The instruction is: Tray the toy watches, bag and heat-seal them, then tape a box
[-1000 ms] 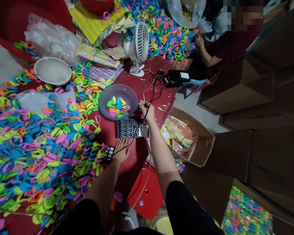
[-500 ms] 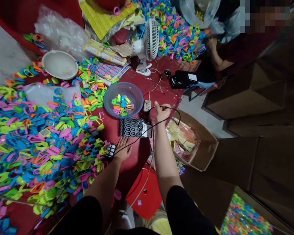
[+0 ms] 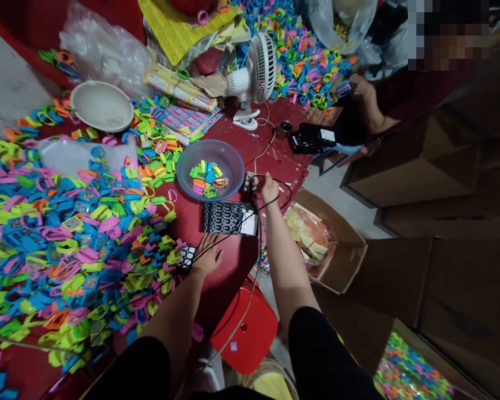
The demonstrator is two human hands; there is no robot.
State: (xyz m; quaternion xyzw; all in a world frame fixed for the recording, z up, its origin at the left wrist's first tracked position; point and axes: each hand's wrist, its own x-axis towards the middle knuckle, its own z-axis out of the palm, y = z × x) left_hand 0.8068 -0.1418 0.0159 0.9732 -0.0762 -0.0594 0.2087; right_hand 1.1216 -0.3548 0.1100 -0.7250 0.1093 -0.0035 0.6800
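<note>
My right hand is closed around a black cable, whose loop stands out past the fingers. It is just right of a small white socket block; whether cable and block touch is hard to see. My left hand lies flat on the red tabletop, fingers stretched out and holding nothing. Beside its fingers is a small black-and-white object. A black slotted metal box with a white label sits between my hands. Behind it stands a blue basin with several colourful plastic watch-like pieces.
Heaped plastic pieces cover the left side. A white fan and a pale bowl stand farther back. A red stool is below the table edge. Cartons line the right, where another person's hand works.
My right hand has shifted slightly left, closer to the socket block, and the cable loop has drawn in with it. My left hand stays flat in place.
</note>
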